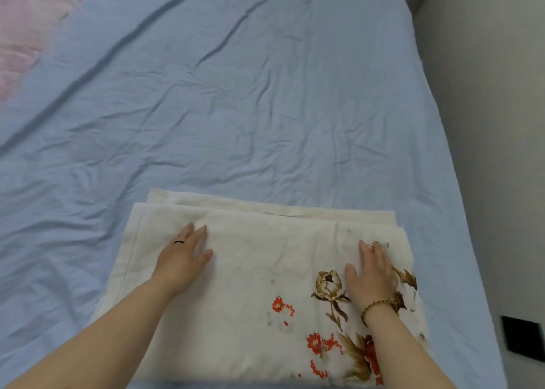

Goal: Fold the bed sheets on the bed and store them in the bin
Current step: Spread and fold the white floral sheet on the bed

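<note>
Beneath both palms: a folded bed sheet (pixel 265 270), cream with orange and brown flowers, lying flat on the blue-covered bed (pixel 265 108). Toward the sheet's left edge, on its plain part: the left hand (pixel 184 259), open, fingers straight and slightly spread, resting palm-down on the cloth, with a thin dark ring (pixel 178 242) on one finger. Toward the sheet's right edge: the right hand (pixel 373 273), open likewise, fingers straight, resting flat on the cloth, with a gold bracelet (pixel 379 304) at the wrist and a brown bud print just to its left. Between the two hands: mostly plain cream cloth, lightly creased. Just beyond the fingertips: the stepped far edges of the fold, a lower layer showing past the upper one. Nearer than the right wrist: the densest printing, orange blossoms and brown leaves. Farther beyond both hands: wrinkled blue cover reaching the top of the view. Far to the left of the left hand, at the upper corner: pink fabric (pixel 26 26) on the bed. To the right of the right hand, off the bed's edge: a pale surface with a small dark object (pixel 522 338), too unclear to identify.
</note>
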Demonstrator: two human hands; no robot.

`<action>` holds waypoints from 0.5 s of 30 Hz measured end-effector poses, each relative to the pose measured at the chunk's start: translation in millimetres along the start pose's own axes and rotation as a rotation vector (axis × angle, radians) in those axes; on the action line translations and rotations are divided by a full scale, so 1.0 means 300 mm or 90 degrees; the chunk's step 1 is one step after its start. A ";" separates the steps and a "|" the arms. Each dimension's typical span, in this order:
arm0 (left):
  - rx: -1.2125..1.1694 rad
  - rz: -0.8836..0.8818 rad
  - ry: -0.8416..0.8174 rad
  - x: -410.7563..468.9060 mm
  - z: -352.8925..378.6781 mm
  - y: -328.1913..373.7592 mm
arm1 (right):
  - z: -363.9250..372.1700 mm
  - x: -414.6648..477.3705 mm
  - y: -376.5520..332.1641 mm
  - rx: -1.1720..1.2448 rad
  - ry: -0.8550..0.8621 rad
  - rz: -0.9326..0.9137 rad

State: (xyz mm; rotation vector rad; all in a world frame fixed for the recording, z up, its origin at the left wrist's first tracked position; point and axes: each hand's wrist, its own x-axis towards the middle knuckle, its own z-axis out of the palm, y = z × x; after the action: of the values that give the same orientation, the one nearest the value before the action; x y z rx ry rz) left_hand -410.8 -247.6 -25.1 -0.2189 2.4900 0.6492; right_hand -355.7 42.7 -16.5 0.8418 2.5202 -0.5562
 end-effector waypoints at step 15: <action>0.324 0.131 0.023 0.256 -0.071 0.061 | 0.016 0.204 -0.145 -0.250 0.023 -0.151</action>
State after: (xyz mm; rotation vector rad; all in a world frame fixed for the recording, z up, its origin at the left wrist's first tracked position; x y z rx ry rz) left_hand -490.2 -243.6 -44.3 0.2204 2.6369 0.0715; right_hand -426.5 36.8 -41.4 0.4165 2.6526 -0.1048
